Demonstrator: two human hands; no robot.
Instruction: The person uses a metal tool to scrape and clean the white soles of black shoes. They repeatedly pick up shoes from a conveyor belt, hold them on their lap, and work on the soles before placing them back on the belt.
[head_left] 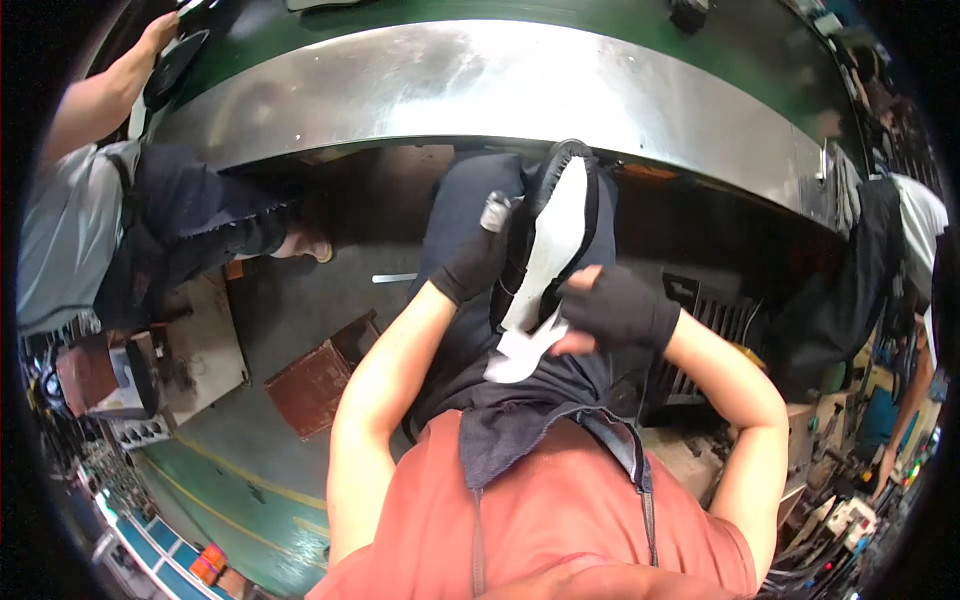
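Observation:
Across my lap lies a black shoe upper with a white sole board (557, 235), bottom side up and toe pointing away from me. My left hand (478, 258), in a black glove, grips the shoe along its left side; a pale, shiny band or cap (494, 212) shows at one finger, and the other fingers are mostly hidden. At the heel end, my right hand (618, 315), in a black fingerless glove, pinches a thin white strip (522, 352). The strip hangs curled over the dark apron, touching or overlapping the heel; I cannot tell whether it is attached.
A shiny metal bench edge (480, 80) runs across in front of me, with a green surface (620, 22) beyond it. Another person's arm (110, 95) is at the far left, a co-worker's dark clothing (850, 290) at right. A reddish-brown box (318, 388) stands on the floor.

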